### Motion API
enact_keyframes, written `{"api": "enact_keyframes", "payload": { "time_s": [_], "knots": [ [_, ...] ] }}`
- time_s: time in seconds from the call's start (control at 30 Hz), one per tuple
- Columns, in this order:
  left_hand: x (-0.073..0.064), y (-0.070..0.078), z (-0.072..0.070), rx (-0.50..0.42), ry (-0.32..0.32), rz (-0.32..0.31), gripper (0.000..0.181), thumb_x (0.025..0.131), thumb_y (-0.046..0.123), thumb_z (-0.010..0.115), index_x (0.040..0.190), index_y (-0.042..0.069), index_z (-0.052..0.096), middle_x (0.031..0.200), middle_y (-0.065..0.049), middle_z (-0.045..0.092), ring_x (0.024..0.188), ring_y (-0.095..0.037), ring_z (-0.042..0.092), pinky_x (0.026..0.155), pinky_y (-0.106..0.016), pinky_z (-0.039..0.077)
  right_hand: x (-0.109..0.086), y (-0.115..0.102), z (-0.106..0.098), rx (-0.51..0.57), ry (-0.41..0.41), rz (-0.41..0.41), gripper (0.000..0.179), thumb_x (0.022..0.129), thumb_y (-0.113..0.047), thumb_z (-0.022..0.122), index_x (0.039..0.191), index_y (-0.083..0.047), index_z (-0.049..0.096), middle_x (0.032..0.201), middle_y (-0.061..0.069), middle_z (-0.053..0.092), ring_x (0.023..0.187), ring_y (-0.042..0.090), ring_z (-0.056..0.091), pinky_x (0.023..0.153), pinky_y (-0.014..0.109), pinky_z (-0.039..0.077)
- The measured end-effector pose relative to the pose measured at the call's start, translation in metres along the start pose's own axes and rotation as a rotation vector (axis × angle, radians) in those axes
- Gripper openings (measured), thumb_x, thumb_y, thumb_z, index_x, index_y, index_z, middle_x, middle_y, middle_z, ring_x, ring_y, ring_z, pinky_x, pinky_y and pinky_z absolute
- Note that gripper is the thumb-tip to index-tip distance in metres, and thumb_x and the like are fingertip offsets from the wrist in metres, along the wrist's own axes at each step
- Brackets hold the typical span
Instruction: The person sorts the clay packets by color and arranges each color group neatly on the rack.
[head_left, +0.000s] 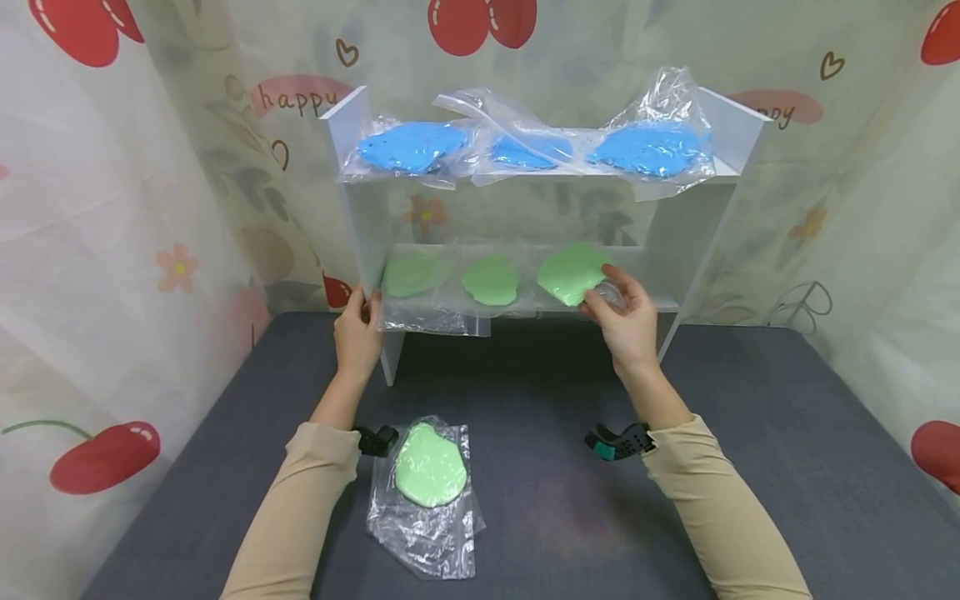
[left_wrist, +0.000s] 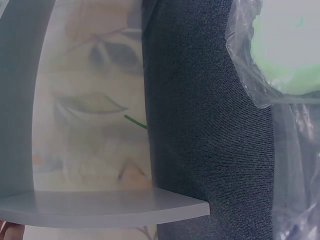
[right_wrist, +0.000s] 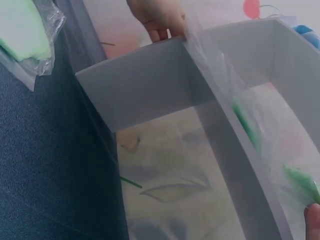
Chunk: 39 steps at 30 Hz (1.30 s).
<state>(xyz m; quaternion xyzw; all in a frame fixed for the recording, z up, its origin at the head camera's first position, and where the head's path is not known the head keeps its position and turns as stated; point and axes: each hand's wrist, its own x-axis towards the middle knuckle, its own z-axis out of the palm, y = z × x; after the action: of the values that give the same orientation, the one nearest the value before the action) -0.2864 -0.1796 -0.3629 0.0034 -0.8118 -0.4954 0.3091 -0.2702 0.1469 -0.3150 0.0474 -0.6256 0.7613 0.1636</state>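
Observation:
A white two-tier shelf (head_left: 693,225) stands on the table. My left hand (head_left: 357,333) grips the edge of its left side panel, beside the leftmost bag. In the left wrist view only a few of its fingers (left_wrist: 11,231) show at the bottom left. On the lower board lie clear bags of flattened green slime: a left one (head_left: 415,274), a middle one (head_left: 492,279) and a right one (head_left: 573,273). My right hand (head_left: 628,321) pinches the right bag's edge between thumb and fingers. In the right wrist view its fingertip (right_wrist: 313,220) shows at the lower right corner.
Bags of blue slime (head_left: 412,147) line the upper board, some plastic hanging over its front edge. Another bagged green slime (head_left: 430,467) lies on the dark table (head_left: 540,533) near the left forearm. Behind hangs a printed curtain (head_left: 292,208); a thin cord (head_left: 806,300) shows at right.

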Motion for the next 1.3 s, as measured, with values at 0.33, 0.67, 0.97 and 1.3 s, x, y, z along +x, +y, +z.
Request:
{"api": "enact_keyframes", "payload": {
  "time_s": [0.33,0.67,0.97,1.3],
  "knots": [
    [0.0003,0.0001,-0.0001,0.008,-0.002,-0.003,0.034,0.098,0.025,0.045,0.127,0.009,0.054,0.120,-0.020,0.063,0.107,-0.034,0.064,0.079,-0.050,0.052,0.0039,0.0063,0.0049,-0.172,0.018,-0.051,0.044,0.086,0.002,0.057,0.130,0.003,0.049,0.125,0.009,0.045,0.066,-0.001,0.061,0.063,0.012,0.052],
    [-0.0002,0.0008,-0.0005,0.006,-0.009,0.001,0.033,0.098,0.025,0.045,0.126,0.009,0.054,0.118,-0.021,0.064,0.103,-0.035,0.065,0.075,-0.050,0.052,0.0045,0.0083,0.0047,-0.275,-0.016,-0.059,0.045,0.088,-0.004,0.058,0.132,0.001,0.049,0.137,0.017,0.046,0.063,-0.005,0.062,0.063,0.012,0.052],
    [0.0005,0.0013,-0.0005,0.001,-0.011,-0.014,0.034,0.099,0.026,0.045,0.128,0.011,0.054,0.120,-0.019,0.063,0.106,-0.033,0.064,0.076,-0.050,0.052,0.0055,0.0076,0.0023,-0.499,-0.102,-0.130,0.040,0.091,-0.011,0.056,0.130,-0.003,0.053,0.123,0.024,0.058,0.061,-0.009,0.060,0.062,0.010,0.049],
    [0.0005,-0.0005,0.0000,0.000,-0.003,-0.009,0.035,0.098,0.025,0.045,0.129,0.011,0.054,0.122,-0.018,0.062,0.108,-0.033,0.063,0.080,-0.050,0.052,0.0058,0.0043,0.0026,-0.760,-0.024,-0.247,0.025,0.089,-0.017,0.059,0.110,-0.005,0.064,0.092,0.019,0.066,0.057,0.006,0.057,0.058,0.024,0.045]
  ]
}}
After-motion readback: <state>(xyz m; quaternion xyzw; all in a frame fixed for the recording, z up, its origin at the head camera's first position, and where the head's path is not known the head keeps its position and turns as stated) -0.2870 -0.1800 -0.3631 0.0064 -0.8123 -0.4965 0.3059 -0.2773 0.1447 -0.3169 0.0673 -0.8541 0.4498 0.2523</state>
